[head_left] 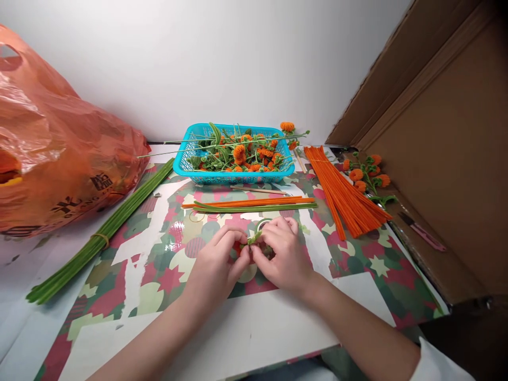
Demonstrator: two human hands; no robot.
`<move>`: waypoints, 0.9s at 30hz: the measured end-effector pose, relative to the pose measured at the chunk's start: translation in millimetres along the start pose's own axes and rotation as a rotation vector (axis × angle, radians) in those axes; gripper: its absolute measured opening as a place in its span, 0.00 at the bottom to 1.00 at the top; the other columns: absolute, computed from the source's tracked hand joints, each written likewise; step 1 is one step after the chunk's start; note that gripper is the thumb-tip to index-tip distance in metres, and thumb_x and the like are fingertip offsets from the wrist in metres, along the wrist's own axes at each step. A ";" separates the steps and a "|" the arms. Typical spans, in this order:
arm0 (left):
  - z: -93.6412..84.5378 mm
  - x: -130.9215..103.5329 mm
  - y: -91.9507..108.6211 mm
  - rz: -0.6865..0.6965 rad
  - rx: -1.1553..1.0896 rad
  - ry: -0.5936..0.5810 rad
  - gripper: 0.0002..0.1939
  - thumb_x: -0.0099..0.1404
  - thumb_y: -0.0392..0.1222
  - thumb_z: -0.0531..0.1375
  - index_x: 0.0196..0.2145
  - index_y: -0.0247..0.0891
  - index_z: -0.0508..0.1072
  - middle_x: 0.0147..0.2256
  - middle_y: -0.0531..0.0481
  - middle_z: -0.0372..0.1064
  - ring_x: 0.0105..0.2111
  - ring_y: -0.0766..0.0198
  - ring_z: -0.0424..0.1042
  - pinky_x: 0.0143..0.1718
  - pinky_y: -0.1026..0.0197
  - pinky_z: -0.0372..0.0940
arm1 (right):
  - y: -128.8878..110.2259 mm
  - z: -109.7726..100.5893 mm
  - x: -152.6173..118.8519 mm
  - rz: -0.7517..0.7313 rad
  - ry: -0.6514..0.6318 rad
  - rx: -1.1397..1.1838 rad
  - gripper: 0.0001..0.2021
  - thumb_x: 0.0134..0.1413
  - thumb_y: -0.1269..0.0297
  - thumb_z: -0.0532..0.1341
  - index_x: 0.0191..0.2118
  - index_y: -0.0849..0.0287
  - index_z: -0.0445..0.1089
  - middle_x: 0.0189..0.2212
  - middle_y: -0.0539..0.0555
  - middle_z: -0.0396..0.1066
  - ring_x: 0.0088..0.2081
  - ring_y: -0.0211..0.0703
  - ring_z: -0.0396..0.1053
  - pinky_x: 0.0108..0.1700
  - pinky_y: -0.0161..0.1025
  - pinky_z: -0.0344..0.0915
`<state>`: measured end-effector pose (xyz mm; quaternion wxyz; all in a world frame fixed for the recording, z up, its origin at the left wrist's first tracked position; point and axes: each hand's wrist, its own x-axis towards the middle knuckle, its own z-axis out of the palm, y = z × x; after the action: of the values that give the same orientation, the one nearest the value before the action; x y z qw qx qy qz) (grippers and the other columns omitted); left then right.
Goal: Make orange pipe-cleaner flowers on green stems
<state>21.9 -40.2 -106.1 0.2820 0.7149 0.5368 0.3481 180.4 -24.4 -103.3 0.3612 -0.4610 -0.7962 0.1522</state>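
Observation:
Both hands meet over the middle of the patterned table, fingertips nearly touching. Between them is a short, bent green pipe cleaner [254, 238], with a bit of orange showing behind the left fingers. My left hand [224, 256] pinches it from the left, thumb against forefinger. From the right, my right hand [283, 251] closes its thumb and fingers on the same piece. The fingers hide most of its shape. Just beyond the hands lies a small bundle of orange pipe cleaners [254, 201] with green pipe cleaners [257, 209] alongside. A white ring [263, 224], perhaps a tape roll, is partly covered by my right hand.
A blue basket [234, 179] of orange and green pipe-cleaner flowers stands at the back. Left are a banded green bundle [107, 233] and an orange plastic bag [71, 143]. Right are a fanned orange bundle [345, 196], finished flowers [365, 172], a pink-handled cutter [428, 237] and cardboard [432, 143].

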 end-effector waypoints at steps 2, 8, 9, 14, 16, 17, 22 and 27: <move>-2.6 2.5 1.1 -0.083 -0.072 -0.048 0.03 0.63 0.39 0.54 0.32 0.40 0.66 0.33 0.51 0.65 0.27 0.66 0.65 0.23 0.66 0.62 | 2.0 -0.8 -0.2 -0.023 0.017 -0.007 0.08 0.52 0.72 0.60 0.24 0.59 0.64 0.24 0.47 0.70 0.35 0.40 0.63 0.46 0.45 0.49; -21.4 12.2 6.5 -0.469 -0.562 -0.384 0.10 0.61 0.48 0.57 0.29 0.38 0.65 0.25 0.56 0.58 0.20 0.71 0.56 0.20 0.68 0.56 | 7.8 -7.2 0.8 -0.018 -0.078 0.053 0.03 0.56 0.67 0.62 0.31 0.55 0.71 0.25 0.47 0.71 0.36 0.42 0.62 0.46 0.45 0.50; -23.6 13.1 6.2 -0.486 -0.606 -0.423 0.11 0.61 0.48 0.58 0.29 0.38 0.65 0.24 0.57 0.58 0.20 0.71 0.56 0.21 0.68 0.56 | 8.2 -8.7 1.2 -0.015 -0.109 0.067 0.03 0.56 0.67 0.62 0.31 0.55 0.71 0.25 0.47 0.70 0.36 0.41 0.62 0.45 0.44 0.50; -24.9 13.8 4.4 -0.514 -0.658 -0.455 0.11 0.59 0.49 0.60 0.28 0.38 0.67 0.23 0.57 0.58 0.19 0.71 0.57 0.22 0.68 0.56 | 7.6 -15.4 4.3 0.010 -0.267 0.172 0.06 0.58 0.69 0.60 0.30 0.55 0.70 0.25 0.47 0.68 0.35 0.41 0.61 0.46 0.44 0.54; -23.1 13.5 5.1 -0.515 -0.651 -0.430 0.12 0.58 0.49 0.61 0.29 0.38 0.67 0.23 0.57 0.59 0.19 0.71 0.57 0.21 0.67 0.56 | 6.6 -16.5 5.9 0.046 -0.304 0.240 0.06 0.57 0.68 0.61 0.29 0.56 0.69 0.25 0.47 0.68 0.36 0.41 0.62 0.47 0.44 0.56; -22.3 13.4 5.4 -0.516 -0.648 -0.418 0.12 0.57 0.50 0.61 0.28 0.38 0.67 0.24 0.56 0.59 0.20 0.71 0.57 0.21 0.67 0.56 | 6.0 -16.5 6.7 0.068 -0.305 0.265 0.06 0.56 0.68 0.62 0.27 0.56 0.69 0.24 0.47 0.69 0.36 0.42 0.63 0.47 0.44 0.57; -21.0 12.6 2.1 -0.544 -0.691 -0.410 0.12 0.58 0.49 0.62 0.28 0.37 0.67 0.23 0.57 0.58 0.20 0.72 0.56 0.21 0.68 0.56 | 4.5 -15.8 7.8 0.131 -0.272 0.299 0.08 0.56 0.67 0.63 0.25 0.57 0.71 0.24 0.48 0.71 0.36 0.42 0.65 0.47 0.45 0.59; -22.7 11.9 -3.4 -0.646 -0.818 -0.503 0.11 0.55 0.46 0.65 0.28 0.36 0.72 0.25 0.54 0.61 0.22 0.71 0.58 0.22 0.68 0.58 | 6.9 -16.4 5.9 0.058 -0.291 0.414 0.08 0.56 0.64 0.63 0.27 0.55 0.73 0.24 0.49 0.72 0.36 0.43 0.66 0.46 0.46 0.61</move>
<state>3.9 -27.1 -92.8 0.7463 0.4085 0.4660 0.2430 194.5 -17.2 -93.3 0.3251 -0.3731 -0.7780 0.3872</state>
